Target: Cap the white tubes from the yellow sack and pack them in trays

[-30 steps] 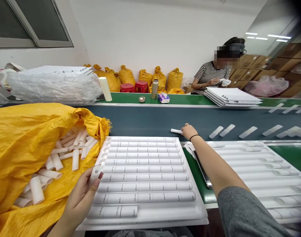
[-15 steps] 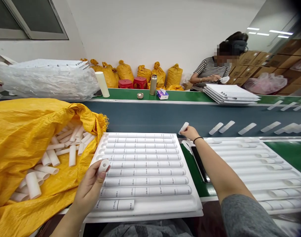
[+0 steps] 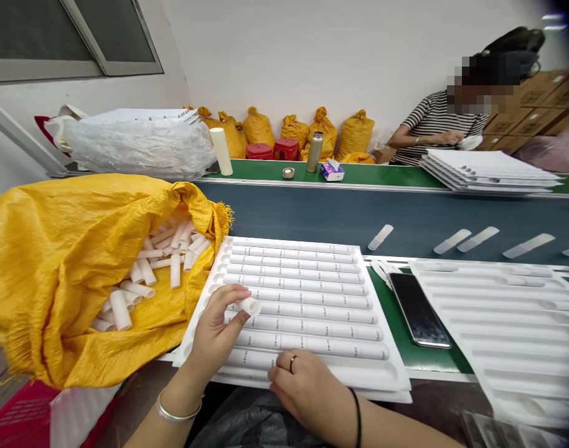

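Note:
My left hand [image 3: 219, 326] is closed on a short white tube [image 3: 251, 305], its hollow end facing right, above the left part of a white tray [image 3: 401, 381]. Long grooves run across this tray, filled with rows of white paper-wrapped tubes [image 3: 312, 343] bearing small dark print. Over the front groove is my right hand [image 3: 307, 389], fingers curled at the end of a short row of wrapped tubes [image 3: 259, 359]. Whatever those fingers grip is hidden. To the left, a yellow woven sack [image 3: 93, 230] lies open with many bare white tubes [image 3: 120, 309] inside.
A phone [image 3: 419, 309] lies between the tray and a second grooved tray [image 3: 471, 330]. White tubes [image 3: 381, 237] lie slanted on the dark belt [image 3: 312, 208] behind. Across it, a person in a striped shirt [image 3: 446, 112] works beside stacked trays [image 3: 490, 168]. A bottle [image 3: 314, 152] stands nearby.
My right hand has let go of a tube on the belt and come back to the tray's front groove. My left hand still holds its tube. The view has swung left.

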Tool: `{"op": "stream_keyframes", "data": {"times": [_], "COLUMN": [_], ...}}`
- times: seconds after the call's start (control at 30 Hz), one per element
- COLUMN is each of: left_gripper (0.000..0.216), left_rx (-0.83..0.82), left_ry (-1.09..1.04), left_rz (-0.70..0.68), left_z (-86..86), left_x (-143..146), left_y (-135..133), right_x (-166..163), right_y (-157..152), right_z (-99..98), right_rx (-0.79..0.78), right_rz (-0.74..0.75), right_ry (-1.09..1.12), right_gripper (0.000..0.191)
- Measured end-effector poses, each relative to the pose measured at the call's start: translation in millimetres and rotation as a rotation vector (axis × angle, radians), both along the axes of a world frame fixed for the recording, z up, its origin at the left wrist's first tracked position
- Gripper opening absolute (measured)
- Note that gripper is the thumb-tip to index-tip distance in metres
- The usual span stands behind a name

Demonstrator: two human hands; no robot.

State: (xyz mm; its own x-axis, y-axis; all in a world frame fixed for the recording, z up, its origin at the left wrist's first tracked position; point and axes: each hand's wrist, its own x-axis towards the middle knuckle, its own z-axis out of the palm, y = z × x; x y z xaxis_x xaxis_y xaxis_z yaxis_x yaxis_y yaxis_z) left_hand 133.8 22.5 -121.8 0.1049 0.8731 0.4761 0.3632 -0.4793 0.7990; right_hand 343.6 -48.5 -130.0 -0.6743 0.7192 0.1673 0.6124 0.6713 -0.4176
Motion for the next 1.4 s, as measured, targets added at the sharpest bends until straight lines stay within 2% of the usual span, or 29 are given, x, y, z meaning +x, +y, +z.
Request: {"op": "stream_keyframes", "data": {"times": [0.07, 0.13, 0.17, 0.23, 0.3, 0.4, 0.53, 0.63, 0.73, 0.8, 0.9, 1.03, 1.13, 1.3, 1.4], "left_gripper": [0.025, 0.026, 0.027, 0.027, 0.028, 0.029, 0.021, 0.021, 0.027, 0.027, 0.026, 0.030, 0.042, 0.071, 0.075], "left_rx": [0.010, 0.014, 0.013, -0.004, -0.066, -0.219, -0.314, -0.306, -0.276, -0.267, -0.194, 0.051, 0.164, 0.104, 0.005], "left_ry": [0.027, 0.053, 0.056, 0.004, -0.096, -0.165, 0.073, 0.253, 0.320, 0.354, 0.389, 0.498, 0.556, 0.531, 0.574], "left_rz": [-0.028, -0.060, -0.072, -0.087, -0.139, -0.230, -0.235, -0.268, -0.320, -0.361, -0.330, -0.220, -0.201, -0.232, -0.290], "left_z": [2.7, 4.5, 4.8, 4.2, 2.9, 3.5, 17.5, 35.3, 49.7, 55.2, 57.4, 51.5, 46.5, 46.2, 43.9], "left_x": [2.9, 5.9, 7.5, 10.7, 12.5, 10.5, 4.7, 4.2, 6.0, 7.7, 10.9, 15.5, 18.7, 26.9, 25.6], "left_y": [-1.8, -4.0, -5.2, -8.1, -11.4, -17.1, -24.3, -26.3, -25.3, -24.7, -25.2, -25.2, -25.5, -35.7, -36.1], "right_x": [-11.9, -13.8, -13.5, -12.6, -10.5, 0.5, 28.0, 45.2, 52.8, 53.0, 49.3, 44.5, 42.8, 36.0, 30.7], "right_y": [-6.9, -4.7, -2.4, 1.7, 5.1, 13.5, 34.2, 48.4, 56.0, 58.0, 59.1, 60.6, 59.7, 48.8, 55.6], "right_z": [-8.3, -9.1, -7.6, -3.1, 1.7, 10.4, 30.0, 49.3, 65.5, 71.0, 69.7, 59.1, 55.0, 55.3, 50.2], "right_rx": [0.040, 0.012, -0.017, -0.065, -0.085, -0.102, -0.205, -0.146, 0.014, 0.086, 0.061, -0.093, -0.136, -0.078, 0.008], "right_rz": [-0.043, -0.128, -0.162, -0.199, -0.192, -0.235, -0.354, -0.200, -0.014, 0.055, 0.059, -0.047, -0.076, 0.016, 0.057], "right_ry": [-0.038, -0.053, -0.056, -0.064, -0.040, 0.173, 0.547, 0.580, 0.476, 0.405, 0.394, 0.423, 0.445, 0.444, 0.224], "right_gripper": [0.010, 0.008, 0.013, 0.024, 0.021, 0.020, 0.026, 0.029, 0.034, 0.035, 0.032, 0.027, 0.026, 0.028, 0.027]}}
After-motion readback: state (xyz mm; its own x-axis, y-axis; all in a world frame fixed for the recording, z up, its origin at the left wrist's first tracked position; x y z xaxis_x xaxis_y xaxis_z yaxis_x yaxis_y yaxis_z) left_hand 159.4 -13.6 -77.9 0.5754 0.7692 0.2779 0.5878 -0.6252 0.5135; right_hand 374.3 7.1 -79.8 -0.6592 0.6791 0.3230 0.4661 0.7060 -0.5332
